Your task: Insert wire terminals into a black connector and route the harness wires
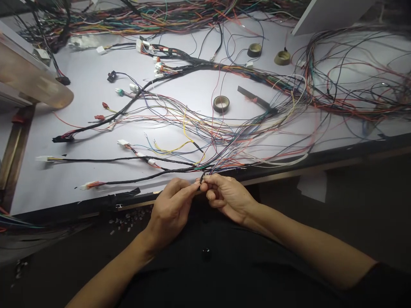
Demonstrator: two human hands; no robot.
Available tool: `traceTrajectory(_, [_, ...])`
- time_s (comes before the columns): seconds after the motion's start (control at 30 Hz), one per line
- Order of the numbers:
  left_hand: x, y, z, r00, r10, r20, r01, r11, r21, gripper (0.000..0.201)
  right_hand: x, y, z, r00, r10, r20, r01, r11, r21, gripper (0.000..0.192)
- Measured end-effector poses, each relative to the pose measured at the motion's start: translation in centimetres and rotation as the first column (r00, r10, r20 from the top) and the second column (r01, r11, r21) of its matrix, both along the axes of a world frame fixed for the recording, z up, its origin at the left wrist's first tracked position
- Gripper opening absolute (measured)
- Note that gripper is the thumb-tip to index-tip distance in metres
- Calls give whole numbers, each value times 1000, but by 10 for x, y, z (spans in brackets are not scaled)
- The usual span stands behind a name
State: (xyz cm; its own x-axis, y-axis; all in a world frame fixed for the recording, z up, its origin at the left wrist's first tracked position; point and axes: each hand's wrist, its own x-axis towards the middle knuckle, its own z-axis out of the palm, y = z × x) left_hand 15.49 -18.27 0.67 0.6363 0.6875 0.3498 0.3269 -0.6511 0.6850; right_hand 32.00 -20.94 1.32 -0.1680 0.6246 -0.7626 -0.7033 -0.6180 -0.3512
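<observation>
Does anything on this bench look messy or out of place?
Small pale scraps lie scattered below the table edge, left of the left hand. Both hands, the right hand too, pinch wire ends. Otherwise nothing looks broken or spilled.

Thin wire bundle (205,171) at table edge

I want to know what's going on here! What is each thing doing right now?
Left hand: pinching the thin wires.
Right hand: pinching the same wires.
Thin wires: held at the table edge.
Wire bundle: spread flat on the table.
Tape roll: lying flat, untouched.
Black tape strip: lying loose.
</observation>
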Motion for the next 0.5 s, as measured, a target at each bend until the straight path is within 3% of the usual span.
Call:
traceTrajectory(0.2, [-1,1,0,997,50,56,-38,981,-192,31,-2,-3,-4,989,50,141,-61,995,77,16])
traceTrajectory(0.3, [-1,2,0,995,87,58,-65,952,-300,27,2,-6,-6,960,142,240,-175,977,123,23])
traceTrajectory(0.4, [-2,1,-1,990,132,46,-105,916,-387,23,9,-11,-6,837,185,516,-333,920,210,27])
traceTrajectory(0.5, [-2,1,-1,989,146,31,-122,910,-397,22,17,-17,-4,630,49,775,-446,840,309,26])
